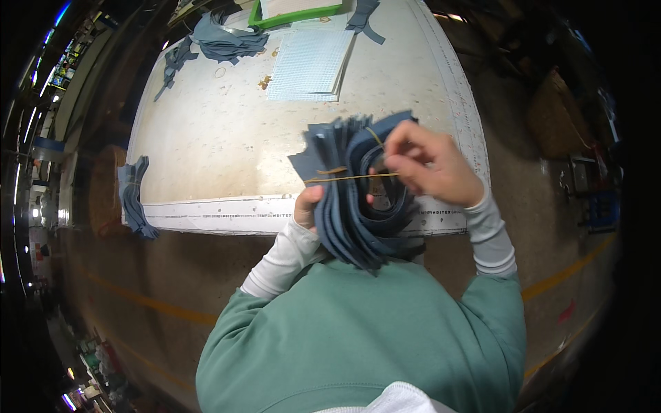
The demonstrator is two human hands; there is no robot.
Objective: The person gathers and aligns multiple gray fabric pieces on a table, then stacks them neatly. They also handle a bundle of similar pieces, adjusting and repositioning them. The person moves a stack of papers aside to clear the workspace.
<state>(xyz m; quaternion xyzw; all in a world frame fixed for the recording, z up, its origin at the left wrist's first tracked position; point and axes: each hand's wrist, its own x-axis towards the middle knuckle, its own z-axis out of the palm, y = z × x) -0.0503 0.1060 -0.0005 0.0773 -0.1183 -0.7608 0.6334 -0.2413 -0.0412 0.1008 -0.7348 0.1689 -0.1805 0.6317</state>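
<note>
Over the near edge of the table I hold a thick bundle of blue-grey fabric strips (348,213), curled into a loop. My left hand (308,206) is closed around its left side; most of its fingers are behind the cloth. A thin yellowish rubber band (358,177) crosses the front of the bundle, stretched toward my right hand (434,162). My right hand is closed in a pinch on the band's right end. Another yellowish band (375,136) lies around strips near the top right.
A looped bundle of blue-grey strips (224,41), gridded paper sheets (306,65) and a green-rimmed tray (303,17) lie along the table's far side. Further strips (365,20) rest at the far right. One tied bundle (136,196) hangs over the table's left corner.
</note>
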